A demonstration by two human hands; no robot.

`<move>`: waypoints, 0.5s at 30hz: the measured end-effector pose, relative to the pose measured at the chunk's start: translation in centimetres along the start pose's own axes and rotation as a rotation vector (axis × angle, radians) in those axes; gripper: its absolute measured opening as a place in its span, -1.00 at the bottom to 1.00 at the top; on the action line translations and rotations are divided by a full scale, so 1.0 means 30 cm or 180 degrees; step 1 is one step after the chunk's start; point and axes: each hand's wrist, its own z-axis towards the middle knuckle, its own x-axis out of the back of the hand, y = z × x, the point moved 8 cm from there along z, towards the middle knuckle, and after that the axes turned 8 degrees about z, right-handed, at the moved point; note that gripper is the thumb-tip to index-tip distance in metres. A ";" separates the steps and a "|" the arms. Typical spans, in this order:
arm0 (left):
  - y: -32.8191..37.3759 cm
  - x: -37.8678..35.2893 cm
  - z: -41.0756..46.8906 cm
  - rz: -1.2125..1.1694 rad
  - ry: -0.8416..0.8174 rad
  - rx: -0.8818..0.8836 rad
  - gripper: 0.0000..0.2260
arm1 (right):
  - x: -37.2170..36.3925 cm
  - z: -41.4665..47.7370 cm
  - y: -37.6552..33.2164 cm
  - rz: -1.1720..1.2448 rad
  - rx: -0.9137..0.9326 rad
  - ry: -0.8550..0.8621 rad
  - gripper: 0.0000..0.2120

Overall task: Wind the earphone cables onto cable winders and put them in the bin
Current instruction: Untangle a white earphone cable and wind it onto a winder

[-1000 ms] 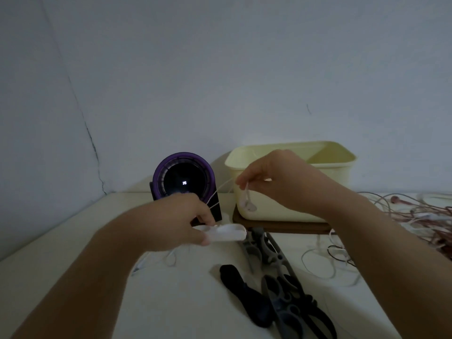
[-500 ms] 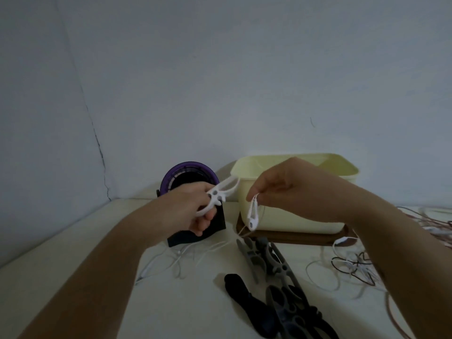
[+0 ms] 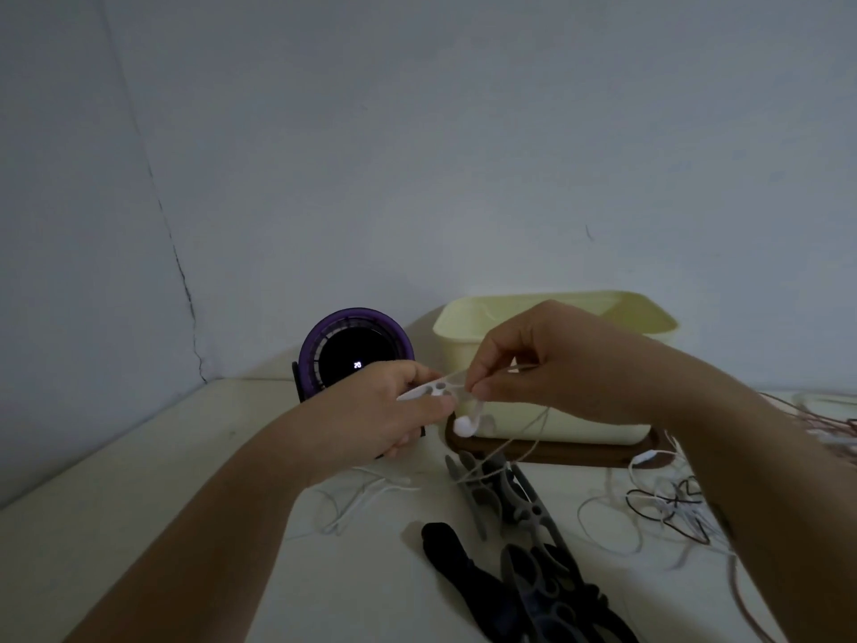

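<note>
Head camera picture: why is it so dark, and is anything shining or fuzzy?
Head view: the light is dim, so everything looks greyish; only the tiny number on the purple gadget glows. Head view: the white earbud hanging below the right hand looks a bit fuzzy, and the dark winders at the bottom nearly vanish in shadow.

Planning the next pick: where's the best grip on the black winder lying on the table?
Probably its rounded far end, pinched across the width, coming from the left: that end of the black winder lies free on bare table, while its near end runs against the grey winders.
</note>
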 end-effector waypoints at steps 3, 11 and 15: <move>-0.004 -0.002 0.002 0.0213 -0.0058 0.0017 -0.80 | -0.006 -0.002 -0.014 -0.0165 0.0069 0.0037 -0.94; -0.006 -0.001 0.007 -0.0160 0.0012 -0.0067 -0.82 | -0.008 -0.006 -0.036 -0.0443 0.0202 0.0050 -0.93; 0.012 -0.010 0.002 -0.0272 -0.0088 -0.0162 -0.80 | -0.010 -0.007 -0.049 -0.0735 0.0306 0.0068 -0.93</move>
